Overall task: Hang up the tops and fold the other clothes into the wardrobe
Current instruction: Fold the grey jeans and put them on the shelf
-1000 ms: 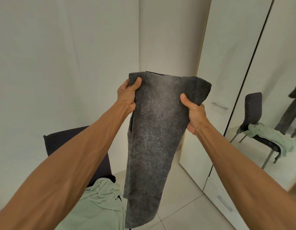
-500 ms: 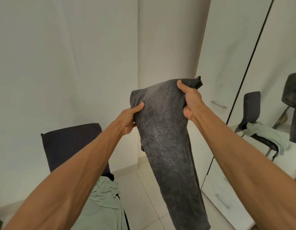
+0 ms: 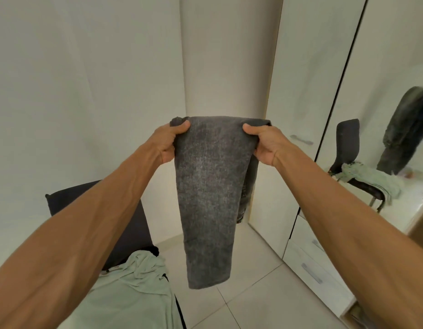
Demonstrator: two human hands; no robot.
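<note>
Left hand: grips the upper left corner of the grey trousers, thumb on the near face and fingers hidden behind the cloth.
Right hand: grips the upper right corner the same way, level with the left hand.
Grey trousers: held in the air and hanging straight down between the two hands, touching nothing else. A second layer shows behind the front one, just below the right hand.
Change: half a second ago the right hand was higher than the left and the cloth ran long and slanted. Now the hands are level, the top edge is a rounded fold, and the hanging part is shorter.
Meaning: the trousers look doubled over once. They probably need another fold before they suit a shelf.
Wardrobe: beyond and to the right of the right hand, with its doors shut. One hand will likely have to let go to open it.
Green top: below the left forearm, lying on the chair and not yet hung.
Risk: the back layer sits off to the right, so the edges may not line up.
</note>
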